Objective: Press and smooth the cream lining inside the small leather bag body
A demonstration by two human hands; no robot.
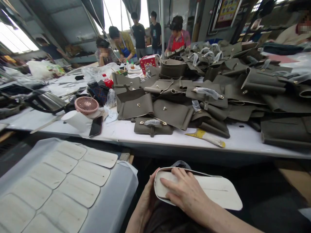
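Over my lap is a long cream-white panel (218, 191) with rounded corners, which looks like a bag part. A thin upright strip (159, 194) curves around its left end and along its far side. My left hand (147, 194) is wrapped around that left end from outside, most of its fingers hidden behind and below. Across the panel's inner face my right hand (184, 189) lies with fingers spread, the fingertips touching the surface near the left end. On a grey-blue sheet at my left, several similar cream-white panels (80, 191) lie overlapped in two rows.
Beyond my hands a white table (116, 132) bears a heap of dark olive bag pieces (170, 111), a yellow-handled tool (206, 137), a phone (96, 126), a white roll (76, 120), a pink fan (86, 105) and a kettle (48, 101). Several people are farther back.
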